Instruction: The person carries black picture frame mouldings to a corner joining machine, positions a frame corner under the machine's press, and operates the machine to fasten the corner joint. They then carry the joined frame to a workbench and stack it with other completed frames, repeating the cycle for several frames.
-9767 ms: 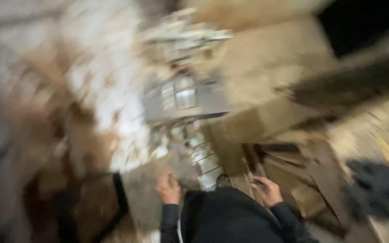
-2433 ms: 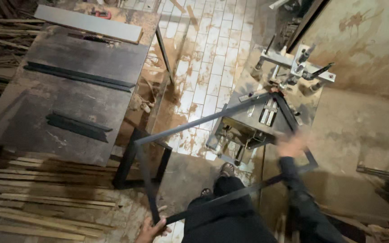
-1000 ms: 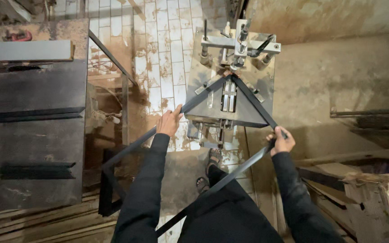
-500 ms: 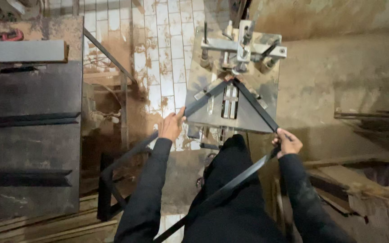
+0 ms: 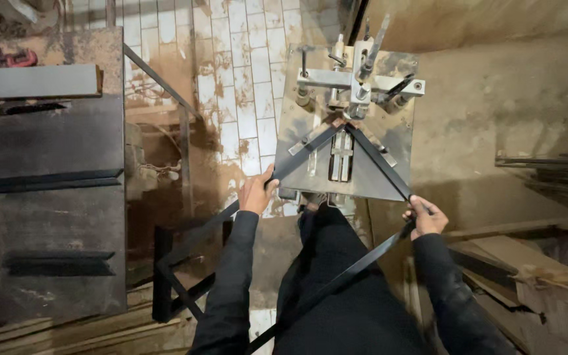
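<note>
Dusty workshop floor of pale tiles (image 5: 244, 59) and bare concrete surrounds a small steel machine table (image 5: 310, 118), which carries a metal corner clamp (image 5: 356, 79) near its far edge. On the left stands a dark workbench (image 5: 41, 197) with black strips lying on it and a grey bar (image 5: 34, 82) at its far end.

The person holds a large rectangular frame (image 5: 376, 161) of thin black metal, which goes around the body. One corner of the frame lies on the machine table, its tip just under the clamp head; the two sides run back from there over the near edge of the table. The left hand (image 5: 258, 192) is closed around the left side of the frame, just past the near left corner of the table. The right hand (image 5: 423, 217) is closed on the frame at its right corner, just past the near right corner of the table.

To do this step well, I think the corner should sit fully into the angle of the clamp, with both sides flat on the plate and against the guides. Both hands should push forward evenly and keep the frame level, because the long free part behind can easily tilt it. Fingers should stay away from the clamp.
</note>
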